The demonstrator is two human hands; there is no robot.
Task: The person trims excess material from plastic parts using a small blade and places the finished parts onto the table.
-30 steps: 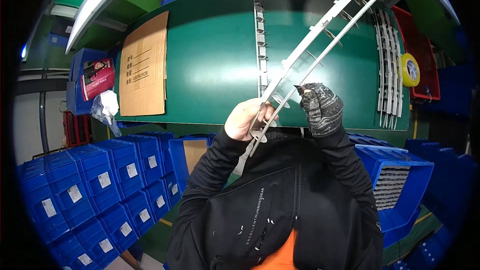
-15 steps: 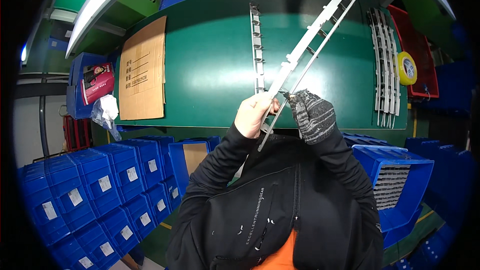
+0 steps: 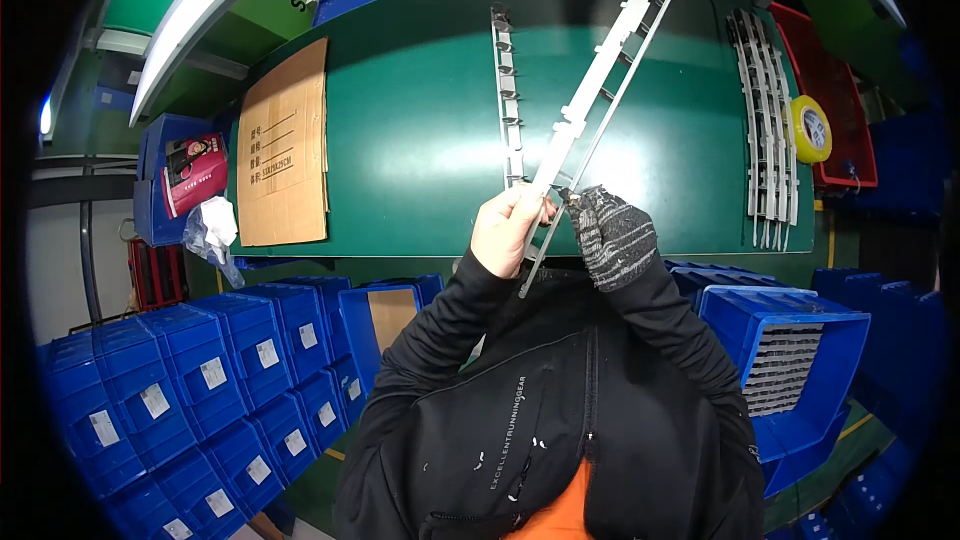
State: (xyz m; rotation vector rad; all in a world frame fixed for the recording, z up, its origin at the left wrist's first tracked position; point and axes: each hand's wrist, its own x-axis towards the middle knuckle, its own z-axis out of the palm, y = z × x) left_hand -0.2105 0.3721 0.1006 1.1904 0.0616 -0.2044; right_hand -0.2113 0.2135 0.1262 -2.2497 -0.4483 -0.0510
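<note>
My bare left hand (image 3: 510,228) grips a long white plastic strip (image 3: 607,85) near its lower end; the strip slants up to the right over the green table (image 3: 400,140). My right hand (image 3: 612,235), in a grey knitted glove, pinches the same strip right beside the left hand. A similar white strip (image 3: 508,95) lies flat on the table just behind my hands. Both black sleeves come up from the lower edge.
Several white strips (image 3: 765,130) lie at the table's right, beside a yellow tape roll (image 3: 810,128) and a red bin (image 3: 835,90). A cardboard sheet (image 3: 285,145) lies at the left. Blue bins (image 3: 210,380) line the lower left; another blue bin (image 3: 790,370) holds stacked parts.
The strip has slid left and stands steeper than before. Both hands moved slightly left along with it, still gripping its lower end.
</note>
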